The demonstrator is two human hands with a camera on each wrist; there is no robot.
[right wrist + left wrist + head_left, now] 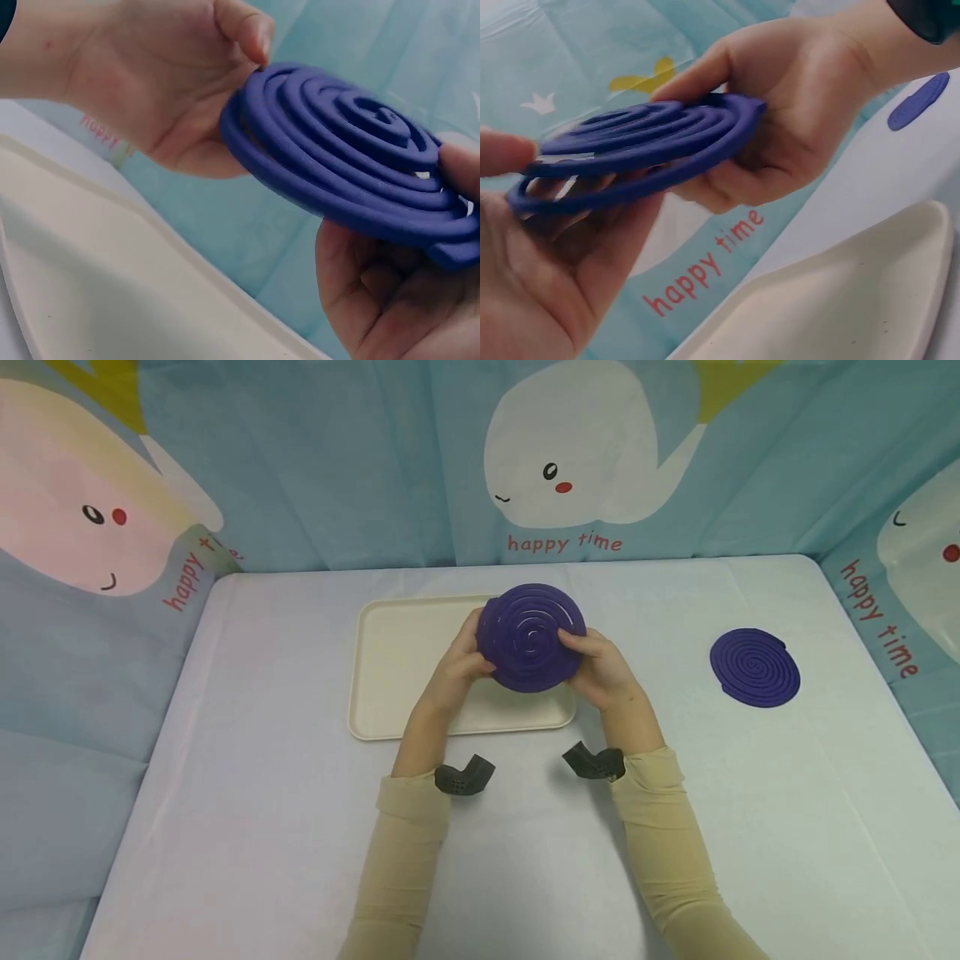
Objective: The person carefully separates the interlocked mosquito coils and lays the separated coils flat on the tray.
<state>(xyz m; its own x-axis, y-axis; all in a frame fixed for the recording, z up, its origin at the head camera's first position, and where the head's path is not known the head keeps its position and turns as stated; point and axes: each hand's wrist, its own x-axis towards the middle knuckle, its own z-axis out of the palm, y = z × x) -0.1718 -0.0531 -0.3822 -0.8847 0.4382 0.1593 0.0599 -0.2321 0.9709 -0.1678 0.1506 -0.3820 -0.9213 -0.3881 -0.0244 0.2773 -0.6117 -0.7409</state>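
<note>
A round purple spiral coil (531,639), flat like a coaster, is held up over the cream tray (405,668). My left hand (454,670) grips its left rim, thumb on top and the other fingers underneath. On the opposite side my right hand (602,670) pinches the rim, its thumb lying on the upper face. Seen nearly edge-on in the left wrist view, the coil (641,154) shows gaps between its rings, and its outermost ring droops lower. The right wrist view shows the coil (345,150) tilted between both hands, its centre slightly raised.
A second purple spiral coil (754,667) lies flat on the white table (817,827) at the right. Behind the table hangs a blue curtain (360,468) with whale prints. Dark wrist devices (465,776) sit on both wrists.
</note>
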